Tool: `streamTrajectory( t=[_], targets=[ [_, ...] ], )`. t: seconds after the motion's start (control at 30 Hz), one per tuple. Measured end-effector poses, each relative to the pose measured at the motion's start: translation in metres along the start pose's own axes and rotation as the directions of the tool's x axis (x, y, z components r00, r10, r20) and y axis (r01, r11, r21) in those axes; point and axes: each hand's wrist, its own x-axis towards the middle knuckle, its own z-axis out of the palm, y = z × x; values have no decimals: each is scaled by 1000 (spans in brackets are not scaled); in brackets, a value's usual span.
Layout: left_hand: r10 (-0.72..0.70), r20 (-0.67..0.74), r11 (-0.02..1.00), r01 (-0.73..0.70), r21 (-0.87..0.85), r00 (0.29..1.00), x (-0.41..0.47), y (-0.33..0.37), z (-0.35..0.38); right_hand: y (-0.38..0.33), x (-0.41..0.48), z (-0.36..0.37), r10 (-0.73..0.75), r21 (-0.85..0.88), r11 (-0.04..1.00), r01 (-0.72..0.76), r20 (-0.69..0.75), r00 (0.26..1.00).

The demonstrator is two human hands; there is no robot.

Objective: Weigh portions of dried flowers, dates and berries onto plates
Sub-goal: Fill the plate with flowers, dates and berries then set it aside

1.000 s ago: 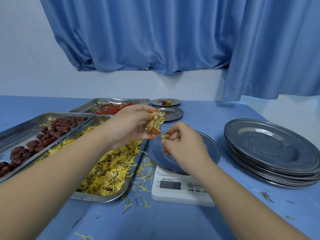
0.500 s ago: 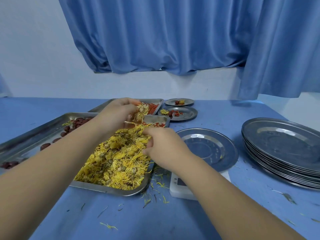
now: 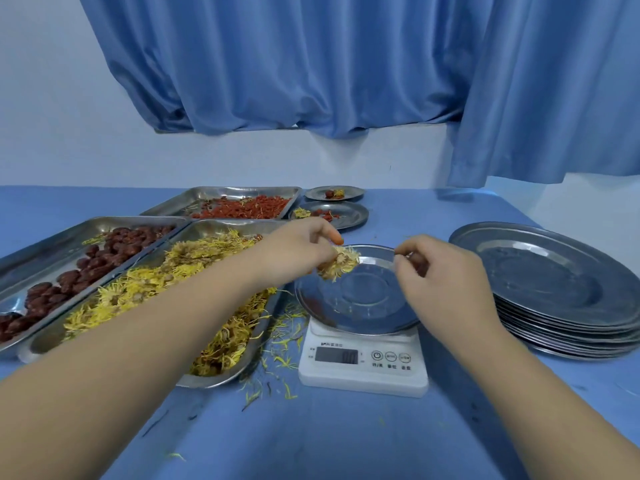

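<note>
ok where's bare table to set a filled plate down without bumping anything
Bare blue table lies along the near edge in front of the scale, and at the back between the two filled plates and the plate stack. The left is crowded with three trays.

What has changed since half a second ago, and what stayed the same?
The left hand and right hand moved right from the flower tray to above the plate on the scale. The left still holds its flower clump; whether the right pinches anything is unclear. Everything else stayed put.
</note>
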Motion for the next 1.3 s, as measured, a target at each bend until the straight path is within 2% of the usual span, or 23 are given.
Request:
streamTrajectory(
  t=[0.07, 0.17, 0.33, 0.4, 0.53, 0.67, 0.77, 0.93, 1.0, 1.13, 1.2, 1.3],
  targets=[
    [26, 57, 995, -31, 94, 998, 8, 5, 13, 5, 0, 0, -3, -38, 999, 2, -18, 1000],
    [24, 125, 940, -65, 334, 992, 16, 8, 20, 8, -4, 1, -19, -95, 995, 21, 17, 1000],
    [27, 115, 851, -83, 519, 993, 22, 4, 14, 5, -6, 4, -44, -98, 994, 48, 46, 998],
    [33, 104, 868, -80, 491, 994, 19, 0, 9, 0, -9, 5, -62, -95, 993, 67, 49, 997],
    [113, 19, 940, -113, 323, 993, 9, -6, -5, -15, -19, 9, -129, -45, 990, 130, 29, 991],
    [93, -61, 985, -83, 149, 994, -7, -20, -28, -45, -26, 20, -262, -10, 965, 262, 46, 964],
    [70, -88, 985, -55, 165, 994, -20, -35, -53, -70, -26, 34, -342, -22, 939, 344, 78, 937],
    [-29, -199, 965, 80, 250, 980, -35, -69, -116, -95, -28, 65, -344, -2, 936, 352, 205, 916],
    [-64, -293, 954, 145, 263, 954, -37, -88, -147, -98, -32, 72, -348, -23, 932, 361, 217, 912],
    [-172, -495, 917, 321, 235, 852, -37, -137, -199, -99, -37, 81, -380, -76, 911, 405, 222, 898],
    [-204, -532, 894, 378, 241, 822, -35, -164, -216, -98, -37, 85, -389, -84, 905, 417, 233, 891],
    [-214, -542, 847, 431, 312, 813, -34, -196, -230, -95, -37, 87, -387, -88, 905, 416, 235, 892]
  ],
)
